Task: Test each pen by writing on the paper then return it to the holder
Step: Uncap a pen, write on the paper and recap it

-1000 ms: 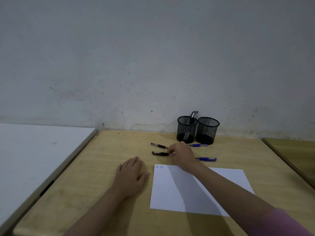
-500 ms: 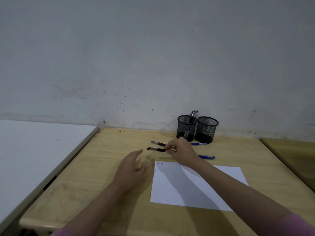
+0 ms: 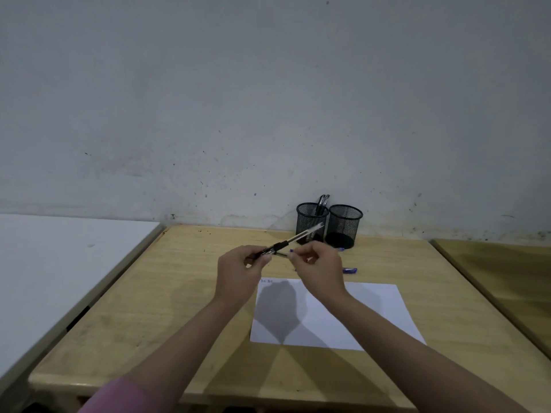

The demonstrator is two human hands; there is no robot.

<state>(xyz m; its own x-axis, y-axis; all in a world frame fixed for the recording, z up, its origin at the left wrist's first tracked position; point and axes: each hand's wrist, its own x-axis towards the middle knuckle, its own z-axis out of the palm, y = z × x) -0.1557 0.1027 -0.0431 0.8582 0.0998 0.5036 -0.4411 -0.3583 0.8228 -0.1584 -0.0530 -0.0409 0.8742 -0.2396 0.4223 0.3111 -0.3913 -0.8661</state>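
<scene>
The left hand's (image 3: 238,271) fingers (image 3: 262,257) are pinched on the dark cap end of a black pen (image 3: 293,238), which is held in the air above the tabletop (image 3: 185,293) with its pale barrel pointing toward 2 o'clock. The right hand's (image 3: 319,268) fingers (image 3: 293,256) are pinched together just beside the pen; whether they grip it or a small part of it is too blurred to tell.

This looks like uncapping, the opening of one test. The next move would be to pull the cap free, then bring the tip down to the paper (image 3: 357,308) at 6 o'clock of the hands, beside the small scribbles at its top left corner.

At 1 o'clock stand two black mesh holders. The left holder (image 3: 307,222) has a couple of dark pens; the right holder (image 3: 344,226) shows none. Blue pens (image 3: 350,270) lie on the tabletop near the right hand.
</scene>
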